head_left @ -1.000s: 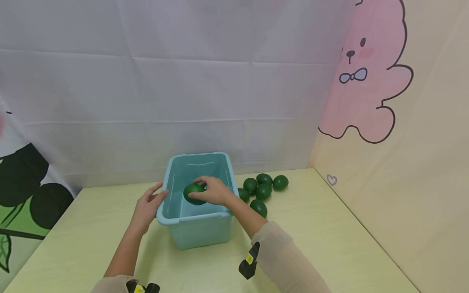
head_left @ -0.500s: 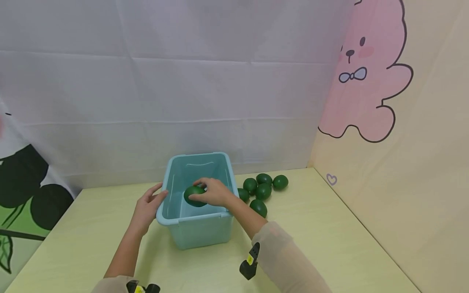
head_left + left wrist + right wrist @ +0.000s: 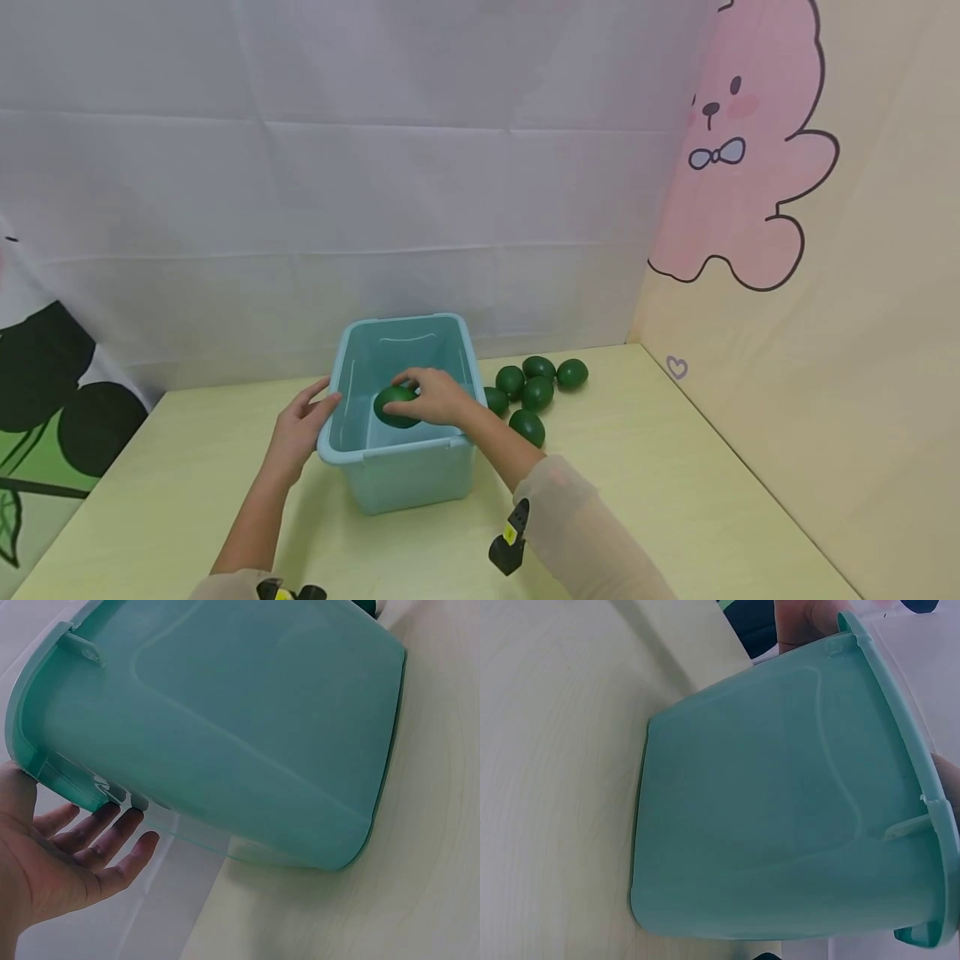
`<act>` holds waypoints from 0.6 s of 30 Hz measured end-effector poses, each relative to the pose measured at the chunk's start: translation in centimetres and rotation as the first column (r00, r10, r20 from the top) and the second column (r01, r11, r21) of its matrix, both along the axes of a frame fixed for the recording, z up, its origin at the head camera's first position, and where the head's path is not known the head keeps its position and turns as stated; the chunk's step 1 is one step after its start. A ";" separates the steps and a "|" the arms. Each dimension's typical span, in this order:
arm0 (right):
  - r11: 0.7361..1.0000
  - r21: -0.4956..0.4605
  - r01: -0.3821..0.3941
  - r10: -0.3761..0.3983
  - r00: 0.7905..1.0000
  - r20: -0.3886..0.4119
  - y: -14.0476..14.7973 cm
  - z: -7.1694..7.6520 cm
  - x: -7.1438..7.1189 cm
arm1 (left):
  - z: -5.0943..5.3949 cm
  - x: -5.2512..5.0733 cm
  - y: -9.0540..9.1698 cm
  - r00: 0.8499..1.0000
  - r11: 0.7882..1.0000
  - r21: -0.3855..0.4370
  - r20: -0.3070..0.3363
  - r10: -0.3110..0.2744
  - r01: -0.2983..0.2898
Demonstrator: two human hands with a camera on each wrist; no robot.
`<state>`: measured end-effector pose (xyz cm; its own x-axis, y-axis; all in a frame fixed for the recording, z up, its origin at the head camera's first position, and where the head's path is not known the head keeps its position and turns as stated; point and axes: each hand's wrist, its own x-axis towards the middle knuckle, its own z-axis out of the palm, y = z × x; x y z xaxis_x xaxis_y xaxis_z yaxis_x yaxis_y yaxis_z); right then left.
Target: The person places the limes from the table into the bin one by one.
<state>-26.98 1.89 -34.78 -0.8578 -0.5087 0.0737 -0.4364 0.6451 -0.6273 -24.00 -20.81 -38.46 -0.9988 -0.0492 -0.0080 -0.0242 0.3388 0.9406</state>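
A light blue-green plastic bin (image 3: 408, 483) stands on the table. My right hand (image 3: 442, 398) reaches over its right rim and holds a dark green, smooth avocado (image 3: 387, 410) inside the bin, thumb at the front and fingers over the top. At the left rim is my left hand (image 3: 298, 427), its thumb on the rim and the fingers along the outer wall. The left wrist view shows the left hand (image 3: 60, 859) with fingertips against the bin wall (image 3: 247, 735). In the right wrist view the bin wall (image 3: 757, 810) hides the avocado.
Several more avocados (image 3: 537, 393) lie in a group on the table to the right of the bin, the closest against its side. A white cloth wall (image 3: 390, 192) rises right behind the bin. A cream wall (image 3: 787, 400) bounds the table's right edge.
The right hand has sunk slightly deeper into the bin with the avocado. The left hand stays on the rim. The head view has shifted a little.
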 end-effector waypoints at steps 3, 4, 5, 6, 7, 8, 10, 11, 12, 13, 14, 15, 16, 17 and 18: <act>1.000 0.009 -0.004 0.004 1.000 -0.002 0.0 0.1 0.0 | 0.1 0.0 0.0 1.000 1.000 0.000 0.000 0.005 -0.005; 1.000 0.012 -0.005 0.005 1.000 -0.003 0.0 0.0 0.0 | 0.1 0.0 0.0 1.000 1.000 0.000 0.001 0.006 -0.006; 1.000 0.015 -0.007 0.007 1.000 -0.005 0.0 0.0 0.0 | 0.2 0.0 0.1 1.000 1.000 0.001 0.001 0.007 -0.007; 1.000 0.018 -0.009 0.009 1.000 -0.008 0.0 0.0 0.0 | 0.2 0.0 0.1 1.000 1.000 0.001 0.002 0.009 -0.009; 1.000 0.020 -0.012 0.012 1.000 -0.010 0.0 0.0 0.0 | 0.2 0.1 0.1 1.000 1.000 0.000 0.003 0.010 -0.010; 1.000 0.021 -0.015 0.015 1.000 -0.012 0.0 0.0 0.0 | 0.2 0.1 0.1 1.000 1.000 0.000 0.003 0.010 -0.010; 1.000 0.023 -0.020 0.020 1.000 -0.015 -0.1 0.0 0.1 | 0.2 0.2 0.1 1.000 1.000 -0.001 0.003 0.012 -0.012; 0.999 0.023 -0.022 0.023 1.000 -0.016 -0.1 0.0 0.1 | 0.3 0.2 0.1 1.000 1.000 -0.003 0.003 0.014 -0.014; 0.999 0.022 -0.024 0.024 1.000 -0.015 -0.1 0.1 0.1 | 0.3 0.2 0.1 1.000 1.000 -0.003 0.003 0.014 -0.014; 0.999 0.021 -0.025 0.026 1.000 -0.016 -0.1 0.1 0.2 | 0.3 0.2 0.1 1.000 1.000 -0.005 0.002 0.015 -0.015; 0.999 0.019 -0.026 0.026 1.000 -0.016 -0.1 0.2 0.2 | 0.3 0.3 0.1 1.000 1.000 -0.006 0.001 0.015 -0.015; 1.000 0.018 -0.026 0.026 0.999 -0.018 -0.1 0.2 0.2 | 0.3 0.3 0.1 1.000 1.000 -0.008 0.000 0.014 -0.014; 0.999 0.017 -0.027 0.027 0.999 -0.020 -0.1 0.2 0.3 | 0.3 0.3 0.1 1.000 1.000 -0.009 -0.001 0.013 -0.013; 1.000 0.015 -0.028 0.028 0.999 -0.021 -0.1 0.3 0.3 | 0.4 0.3 0.1 1.000 1.000 -0.011 -0.002 0.013 -0.013; 1.000 0.010 -0.030 0.030 0.999 -0.021 -0.1 0.2 0.3 | 0.4 0.4 0.1 1.000 1.000 -0.013 -0.003 0.013 -0.013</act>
